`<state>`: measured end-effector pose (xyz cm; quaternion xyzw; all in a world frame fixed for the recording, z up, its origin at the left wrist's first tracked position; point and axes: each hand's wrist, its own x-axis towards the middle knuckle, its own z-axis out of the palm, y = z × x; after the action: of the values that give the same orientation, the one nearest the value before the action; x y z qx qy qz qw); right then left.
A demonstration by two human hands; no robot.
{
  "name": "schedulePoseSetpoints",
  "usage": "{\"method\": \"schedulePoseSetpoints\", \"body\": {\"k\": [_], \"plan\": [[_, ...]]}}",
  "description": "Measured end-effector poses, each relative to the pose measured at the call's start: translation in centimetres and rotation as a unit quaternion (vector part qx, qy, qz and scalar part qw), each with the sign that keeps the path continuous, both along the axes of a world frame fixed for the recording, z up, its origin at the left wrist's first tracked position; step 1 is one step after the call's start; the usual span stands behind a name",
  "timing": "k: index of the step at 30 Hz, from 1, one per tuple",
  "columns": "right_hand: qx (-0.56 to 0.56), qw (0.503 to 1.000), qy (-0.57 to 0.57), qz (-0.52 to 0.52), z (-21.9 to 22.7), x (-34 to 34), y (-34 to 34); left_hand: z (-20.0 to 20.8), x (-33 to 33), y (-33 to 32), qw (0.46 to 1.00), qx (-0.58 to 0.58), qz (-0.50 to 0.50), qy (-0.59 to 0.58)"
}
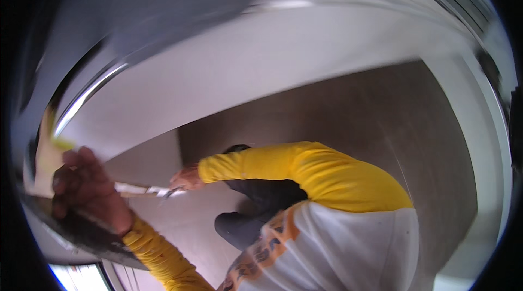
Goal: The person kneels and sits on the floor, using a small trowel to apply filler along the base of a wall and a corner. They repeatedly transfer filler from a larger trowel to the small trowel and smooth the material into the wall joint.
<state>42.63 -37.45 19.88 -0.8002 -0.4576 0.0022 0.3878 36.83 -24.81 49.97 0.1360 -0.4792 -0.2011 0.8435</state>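
My left hand [92, 193] is raised at the far left, palm showing, its fingers loosely bent and apart with nothing visible in them. It is close to a blurred yellow edge [62, 143] at the end of a large white panel. My right hand [188, 178] is lower and nearer the middle, its fingers closed round a thin tool with a pale, shiny end [163, 192]. The tool's exact kind is too blurred to make out. Its end points left, toward a pale strip with brownish edges [133, 190].
The white panel [261, 68] curves across the view above my arms. A dark grey rounded shape [180, 2] hangs over it. Below lies a brown floor [359, 111], with a white border [463, 106] at the right. A bright window [81, 277] shows at lower left.
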Motion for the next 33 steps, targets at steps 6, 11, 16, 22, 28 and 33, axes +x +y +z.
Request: {"method": "schedulePoseSetpoints", "body": {"k": [6,11,16,22,28,33], "plan": [[-0.039,0.974,-0.069,-0.211,-2.4,1.6,-11.3,0.0,4.4,-4.4,0.993,0.012,-0.11,-0.029],[-0.169,0.919,-0.013,-0.356,0.0,-2.1,-20.9,0.1,4.0,-6.6,0.995,-0.003,0.03,-0.098],[-0.093,0.93,-0.014,-0.356,5.8,-7.1,-20.8,1.0,1.9,-6.3,0.989,0.039,0.022,-0.139],[0.042,0.921,0.34,-0.187,26.1,-30.6,-30.5,0.9,1.2,-6.3,0.994,0.043,0.042,-0.089],[-0.037,0.689,-0.256,-0.677,48.4,-42.7,-34.0,-1.2,-2.2,-8.2,0.992,0.075,0.039,-0.089],[-0.407,0.587,-0.167,-0.679,52.5,-33.7,-38.0,-4.1,-4.2,-9.6,0.982,0.176,0.04,-0.051]]}}
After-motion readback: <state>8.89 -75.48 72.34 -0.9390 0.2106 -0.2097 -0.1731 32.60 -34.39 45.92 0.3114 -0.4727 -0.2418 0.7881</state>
